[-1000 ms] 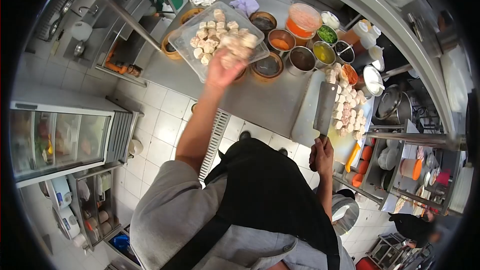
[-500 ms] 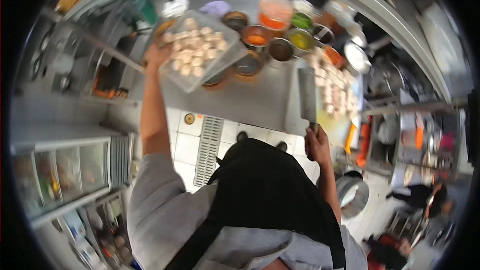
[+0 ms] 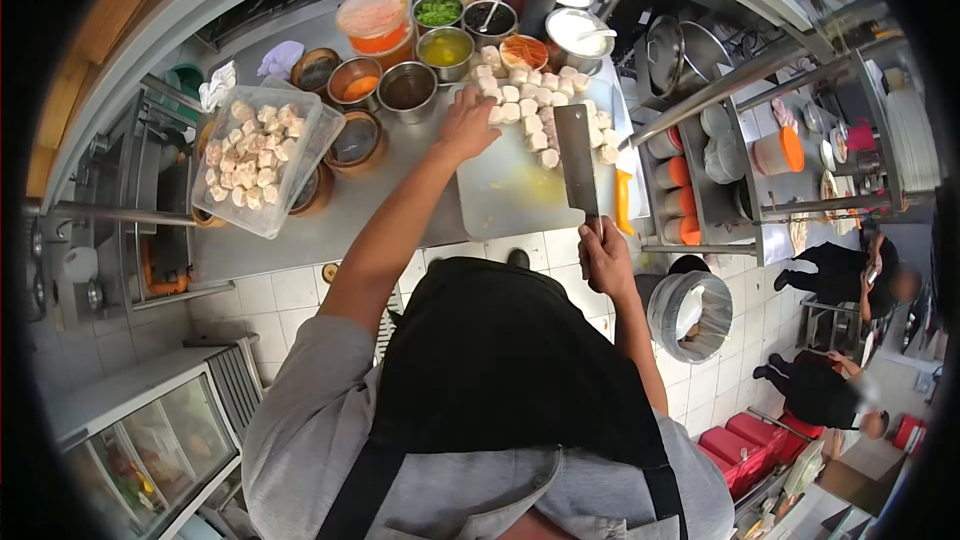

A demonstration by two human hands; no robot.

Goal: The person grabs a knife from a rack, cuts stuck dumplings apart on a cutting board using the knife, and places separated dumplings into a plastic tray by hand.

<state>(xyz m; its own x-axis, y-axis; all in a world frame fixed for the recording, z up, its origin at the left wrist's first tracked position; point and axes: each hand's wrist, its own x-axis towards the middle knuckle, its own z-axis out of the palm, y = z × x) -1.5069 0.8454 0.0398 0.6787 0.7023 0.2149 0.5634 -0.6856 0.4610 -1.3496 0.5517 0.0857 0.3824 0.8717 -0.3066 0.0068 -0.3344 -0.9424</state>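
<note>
My right hand (image 3: 605,258) grips the dark handle of a cleaver (image 3: 577,155), its broad blade pointing away over the right part of the white cutting board (image 3: 500,210). Pale, rounded chunks of food (image 3: 545,90) lie piled across the board's far side, some behind the blade. My left hand (image 3: 468,125), its fingers apart, is at the left edge of these chunks; whether it touches one I cannot tell. A clear plastic container (image 3: 275,222) of similar chunks rests tilted on pots at the left. Beside the board's right edge is an orange-handled tool (image 3: 622,202).
Pots of sauces, including a dark one (image 3: 408,88) and a yellow one (image 3: 445,48), stand behind the board, with a tub of orange food (image 3: 375,20). A lined bin (image 3: 692,315) stands on the floor at right. Two people (image 3: 835,275) are farther right.
My left hand has let go of the clear container at the left and moved right to the chunks on the board. The cleaver stays in my right hand; the view has swung right.
</note>
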